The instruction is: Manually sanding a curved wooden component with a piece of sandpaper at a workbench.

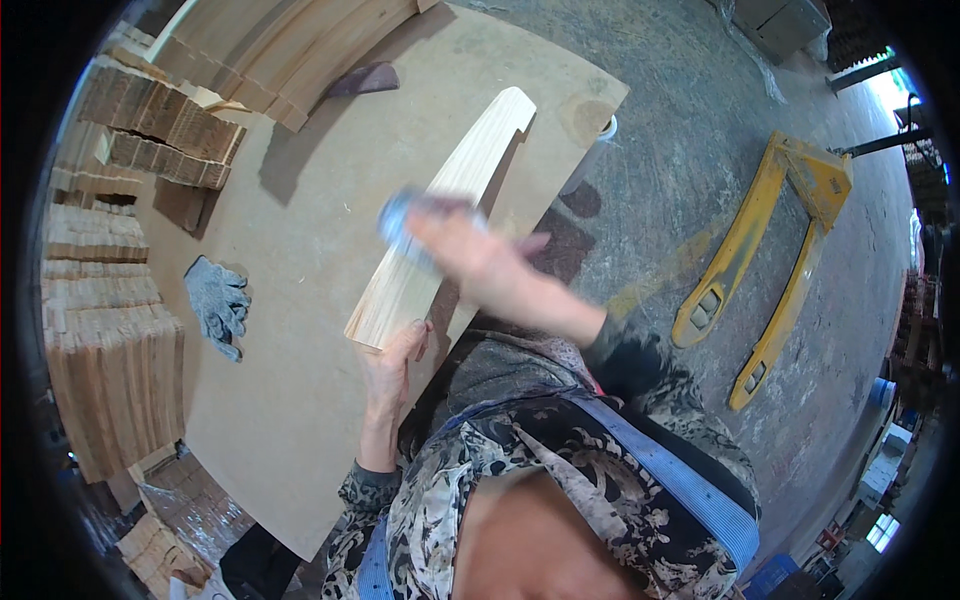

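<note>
A long pale wooden board [482, 150] lies slanted over the table, its narrow rounded end far from me and its wider end close by. My left hand [388, 362] is closed around the near end, thumb on its edge. Across the middle of the board reaches my right hand [470, 255], smeared by motion. Under its fingers is a blurred blue-and-maroon pad [396, 216], pressed against the wood or just over it; its exact kind cannot be made out.
On the table [300, 400] lie a grey knit glove [218, 305] and a curled maroon sheet [365, 80]. Stacked wooden pieces [115, 390] line the left, with more boards [270, 50] at the back. A yellow pallet jack [735, 250] stands on the floor to the right.
</note>
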A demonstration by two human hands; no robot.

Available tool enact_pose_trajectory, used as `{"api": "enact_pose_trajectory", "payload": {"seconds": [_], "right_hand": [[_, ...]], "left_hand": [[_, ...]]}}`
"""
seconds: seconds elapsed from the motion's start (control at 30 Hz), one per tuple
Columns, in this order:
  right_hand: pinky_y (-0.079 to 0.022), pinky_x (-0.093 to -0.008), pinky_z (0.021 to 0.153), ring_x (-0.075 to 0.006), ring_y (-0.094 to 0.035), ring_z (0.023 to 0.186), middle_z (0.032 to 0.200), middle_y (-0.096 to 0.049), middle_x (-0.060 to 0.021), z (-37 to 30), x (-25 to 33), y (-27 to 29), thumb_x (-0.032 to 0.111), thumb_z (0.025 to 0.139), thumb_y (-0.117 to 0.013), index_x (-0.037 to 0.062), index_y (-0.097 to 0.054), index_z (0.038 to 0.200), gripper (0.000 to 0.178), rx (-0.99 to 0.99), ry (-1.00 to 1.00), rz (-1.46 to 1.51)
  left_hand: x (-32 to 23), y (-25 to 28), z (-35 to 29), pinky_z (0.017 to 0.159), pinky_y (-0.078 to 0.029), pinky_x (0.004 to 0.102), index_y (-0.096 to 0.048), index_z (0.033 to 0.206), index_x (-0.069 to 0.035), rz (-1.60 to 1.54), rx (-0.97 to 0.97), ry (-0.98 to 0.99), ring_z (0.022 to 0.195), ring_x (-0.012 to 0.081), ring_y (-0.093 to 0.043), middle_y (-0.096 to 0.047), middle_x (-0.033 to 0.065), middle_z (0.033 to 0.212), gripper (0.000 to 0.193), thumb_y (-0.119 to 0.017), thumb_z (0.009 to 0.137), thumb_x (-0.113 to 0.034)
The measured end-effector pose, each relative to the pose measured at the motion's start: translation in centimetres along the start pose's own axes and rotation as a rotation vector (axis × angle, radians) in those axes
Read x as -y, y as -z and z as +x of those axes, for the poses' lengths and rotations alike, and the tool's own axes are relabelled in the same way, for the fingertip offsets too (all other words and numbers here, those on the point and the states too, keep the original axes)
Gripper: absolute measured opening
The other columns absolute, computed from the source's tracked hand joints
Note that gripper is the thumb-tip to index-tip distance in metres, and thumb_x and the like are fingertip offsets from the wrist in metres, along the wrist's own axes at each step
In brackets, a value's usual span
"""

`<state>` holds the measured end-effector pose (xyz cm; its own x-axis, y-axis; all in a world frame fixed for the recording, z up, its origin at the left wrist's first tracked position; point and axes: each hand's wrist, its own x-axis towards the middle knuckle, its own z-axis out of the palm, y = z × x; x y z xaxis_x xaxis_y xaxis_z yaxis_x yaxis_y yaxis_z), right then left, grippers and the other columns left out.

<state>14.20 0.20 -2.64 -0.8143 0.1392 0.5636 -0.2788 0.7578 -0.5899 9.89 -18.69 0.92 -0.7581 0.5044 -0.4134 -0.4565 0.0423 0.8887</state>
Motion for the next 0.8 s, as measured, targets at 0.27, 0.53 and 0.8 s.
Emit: {"api": "enact_pose_trajectory", "payload": {"seconds": [0.27,0.53,0.8], "right_hand": [[-0.048,-0.0366,0.083,-0.0308,-0.06,0.097,0.117,-0.055,-0.0198,4.3,-13.1,8.0,-0.002,0.081,-0.045,0.0072,-0.048,0.124,0.044,0.058,-0.351,-0.144],[-0.042,-0.0402,0.094,-0.0354,-0.049,0.115,0.124,-0.05,-0.0211,3.1,-2.3,2.6,-0.009,0.072,-0.045,0.0016,-0.047,0.125,0.054,-0.076,-0.082,-0.163],[-0.044,-0.0414,0.09,-0.0305,-0.056,0.101,0.118,-0.054,-0.02,3.1,7.4,1.0,0.005,0.073,-0.055,-0.0042,-0.048,0.122,0.05,0.046,0.335,-0.112]], "left_hand": [[1.1,-0.1,-0.3,0.045,-0.039,0.0206,-0.054,0.104,0.004,0.09,0.03,-0.019,0.059,0.0101,-0.055,-0.061,0.0074,0.077,0.036,-0.07,0.073,-0.005],[-2.2,0.3,0.0,0.052,-0.045,0.0201,-0.057,0.1,0.001,0.159,0.076,-0.007,0.063,0.0086,-0.056,-0.061,0.0037,0.079,0.035,-0.071,0.07,-0.01],[-3.4,-0.4,-0.8,0.058,-0.049,0.0261,-0.06,0.1,0.003,0.377,-0.039,-0.393,0.069,0.0129,-0.059,-0.064,0.0055,0.085,0.031,-0.067,0.074,-0.013]]}}
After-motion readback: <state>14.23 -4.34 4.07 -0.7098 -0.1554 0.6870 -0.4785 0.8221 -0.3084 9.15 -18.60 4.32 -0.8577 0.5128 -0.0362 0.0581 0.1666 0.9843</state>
